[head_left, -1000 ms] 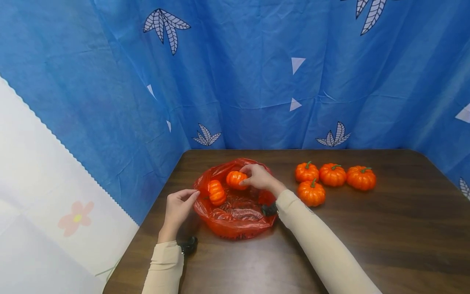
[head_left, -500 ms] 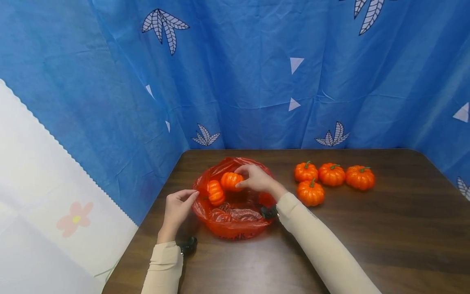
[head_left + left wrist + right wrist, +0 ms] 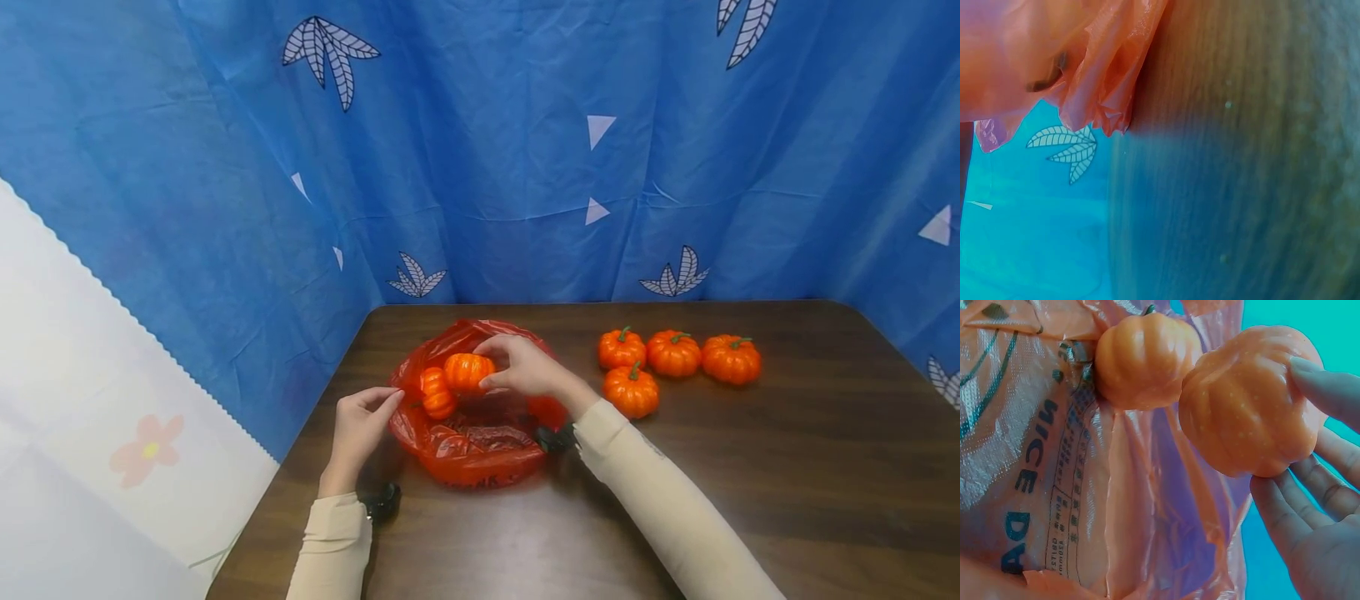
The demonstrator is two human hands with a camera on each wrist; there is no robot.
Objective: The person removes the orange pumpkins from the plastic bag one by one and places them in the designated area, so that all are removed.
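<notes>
A red plastic bag (image 3: 480, 471) with printed lettering lies spread at its mouth on the table. My right hand (image 3: 523, 367) holds a small orange pumpkin (image 3: 467, 372) over the bag's mouth, thumb on one side and fingers on the other, as the right wrist view shows. Beside it, another small pumpkin (image 3: 437, 394) with a green stem (image 3: 1149, 310) rests inside the bag. On the left, my left hand (image 3: 360, 425) pinches the bag's rim between thumb and fingertips. The left wrist view catches only the bag's crumpled edge (image 3: 1110, 75); the hand itself is out of it.
Several more orange pumpkins (image 3: 673, 354) with green stems stand in a group to the right of the bag on the dark wooden table (image 3: 810, 467). Behind the table hangs a blue curtain (image 3: 517, 167). A white cloth (image 3: 90, 492) lies at the left.
My right hand has moved slightly left with its pumpkin, which now overlaps the pumpkin in the bag. My left hand keeps its pinch on the rim. The view has shifted a little.
</notes>
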